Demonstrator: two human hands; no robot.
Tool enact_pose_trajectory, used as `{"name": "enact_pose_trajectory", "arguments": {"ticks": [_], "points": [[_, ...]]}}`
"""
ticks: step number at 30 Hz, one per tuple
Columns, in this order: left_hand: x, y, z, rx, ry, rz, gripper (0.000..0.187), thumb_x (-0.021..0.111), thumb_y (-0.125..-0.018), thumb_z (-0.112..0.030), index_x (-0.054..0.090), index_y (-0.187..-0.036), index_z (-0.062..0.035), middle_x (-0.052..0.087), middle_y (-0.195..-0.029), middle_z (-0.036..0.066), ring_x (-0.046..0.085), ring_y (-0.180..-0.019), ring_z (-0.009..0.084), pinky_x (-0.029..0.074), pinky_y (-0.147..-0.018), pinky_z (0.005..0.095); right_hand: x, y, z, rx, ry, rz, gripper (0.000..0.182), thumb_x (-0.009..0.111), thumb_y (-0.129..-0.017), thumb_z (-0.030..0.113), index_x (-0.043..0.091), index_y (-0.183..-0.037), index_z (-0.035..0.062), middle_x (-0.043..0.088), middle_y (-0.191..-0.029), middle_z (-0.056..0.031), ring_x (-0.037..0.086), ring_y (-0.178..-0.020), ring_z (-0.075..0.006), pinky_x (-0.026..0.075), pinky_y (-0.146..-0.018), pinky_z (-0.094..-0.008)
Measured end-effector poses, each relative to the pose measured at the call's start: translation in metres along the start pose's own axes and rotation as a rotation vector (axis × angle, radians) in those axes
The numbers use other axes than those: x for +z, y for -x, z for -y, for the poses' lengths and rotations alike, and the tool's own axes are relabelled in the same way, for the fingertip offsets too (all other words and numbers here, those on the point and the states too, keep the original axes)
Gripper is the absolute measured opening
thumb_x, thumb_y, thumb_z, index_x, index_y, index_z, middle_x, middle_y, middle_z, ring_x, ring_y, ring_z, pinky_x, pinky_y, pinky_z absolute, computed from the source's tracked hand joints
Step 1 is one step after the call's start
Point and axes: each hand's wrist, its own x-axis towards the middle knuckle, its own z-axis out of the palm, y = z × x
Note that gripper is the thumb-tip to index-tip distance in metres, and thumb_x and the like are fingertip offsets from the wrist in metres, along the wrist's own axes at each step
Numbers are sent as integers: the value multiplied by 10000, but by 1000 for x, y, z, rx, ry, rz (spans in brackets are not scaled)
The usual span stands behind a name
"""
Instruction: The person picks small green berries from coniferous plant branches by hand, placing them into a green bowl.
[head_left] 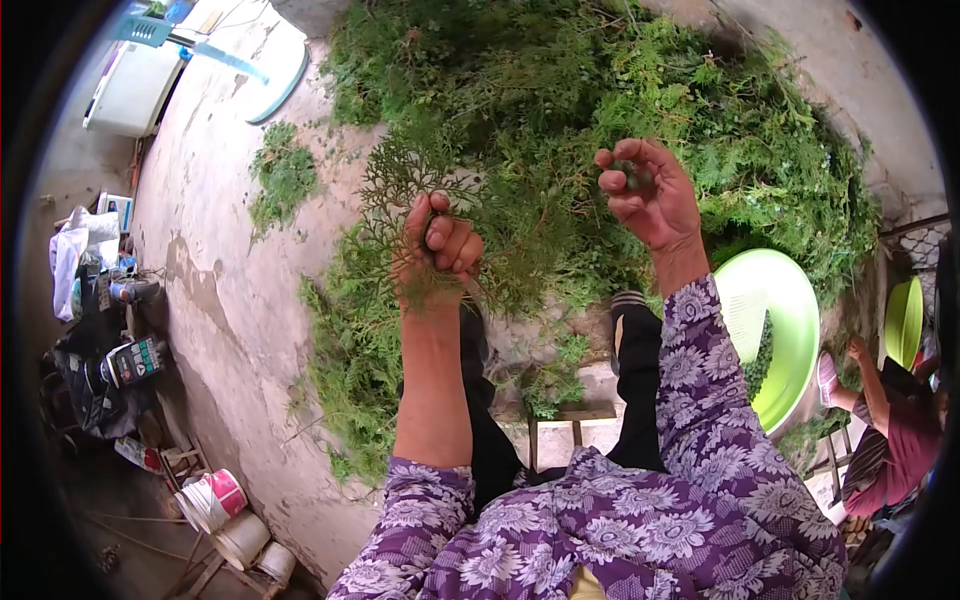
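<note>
Head view, concrete floor (215, 300), heaped green sprigs (600, 90) (outdoors), green basin (790, 310)

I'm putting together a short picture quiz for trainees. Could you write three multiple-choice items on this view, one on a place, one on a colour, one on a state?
1. Where is the round lime-green plastic basin?
A. at the person's right, beside the right sleeve
B. on top of the white appliance
C. between the two hands

2. What colour is the person's flowered sleeve fabric?
A. red
B. purple
C. yellow

3. What is the left hand doing?
A. resting flat on the ground
B. holding a bucket
C. gripping a feathery green sprig

Answers:
1 A: the basin lies by the right forearm, at the edge of the large pile of green foliage.
2 B: purple with pale flowers.
3 C: its fingers are closed on the sprig's stem, while the right hand pinches a small green bit.
</note>
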Motion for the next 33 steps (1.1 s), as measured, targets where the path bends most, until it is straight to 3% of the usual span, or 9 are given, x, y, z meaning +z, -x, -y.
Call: {"name": "enact_pose_trajectory", "arguments": {"ticks": [4, 9, 13, 19, 25, 27, 29, 31, 33], "points": [[-1, 0, -1, -11, 54, 49, 209, 407, -888, -177, 538, -845, -21, 458, -489, -6, 285, -356, 79, 264, -360, 238, 2, -2, -4, -4, 185, -89, 175, 526, -834, 182, 549, -882, 16, 562, -807, -80, 526, -594, -80, 375, -389, -136], [-2, 0, 0, -27, 89, 79, 217, 401, -890, -177, 540, -861, -13, 460, -493, -1, 289, -361, 87, 269, -366, 243, 8, -4, -22, 161, 700, -94, 181, 590, -797, 147, 547, -929, 29, 546, -717, 4, 489, -502, -39, 365, -386, -124], [-3, -1, 1, -32, 86, 103, 223, 394, -893, -176, 541, -868, -11, 461, -498, 2, 292, -366, 89, 270, -368, 245, 11, -3, -28, 199, 729, -14, 199, 634, -769, 174, 565, -896, 37, 549, -713, 11, 471, -509, -23, 338, -387, -139], [-2, -2, 2, -31, 33, 68, 206, 417, -888, -182, 537, -851, -18, 452, -497, -11, 286, -366, 77, 254, -362, 231, 7, -5, -30, 125, 514, -50, 131, 622, -767, 136, 556, -828, 41, 531, -669, 12, 428, -457, -32, 313, -375, -161], [-3, 2, -9, 23, -44, -8, 171, 446, -877, -174, 525, -840, -27, 447, -507, -24, 287, -368, 67, 244, -360, 221, -24, -14, -3, 183, -110, -43, 94, 574, -758, 72, 530, -828, 28, 516, -679, -27, 409, -442, -47, 270, -355, -166], [-6, 2, -13, 53, -71, -8, 168, 448, -876, -173, 522, -843, -26, 448, -514, -24, 287, -371, 67, 245, -360, 223, -32, -12, 8, 65, -265, -58, 108, 543, -762, 74, 520, -845, 9, 522, -751, -69, 439, -504, -59, 274, -364, -174], [-8, 3, -16, 140, -107, -117, 169, 451, -874, -173, 518, -839, -22, 450, -526, -20, 291, -380, 65, 248, -360, 230, -21, -9, 4, 58, -292, -54, 119, 522, -776, 86, 514, -852, -6, 523, -802, -98, 463, -568, -79, 296, -377, -183], [-7, 5, -20, 172, -104, -169, 164, 464, -869, -167, 521, -846, -15, 448, -532, -8, 302, -386, 76, 260, -369, 229, -6, -8, -3, 9, -186, -224, 111, 525, -780, 93, 523, -836, -3, 527, -796, -105, 469, -582, -100, 314, -384, -190], [-7, 5, -26, 523, -637, -590, 142, 481, -857, -154, 530, -869, -21, 491, -575, 23, 362, -405, 86, 287, -382, 230, -9, -10, -3, 38, -186, -185, 109, 524, -785, 99, 527, -823, -3, 528, -799, -109, 469, -579, -106, 318, -385, -190]]}}
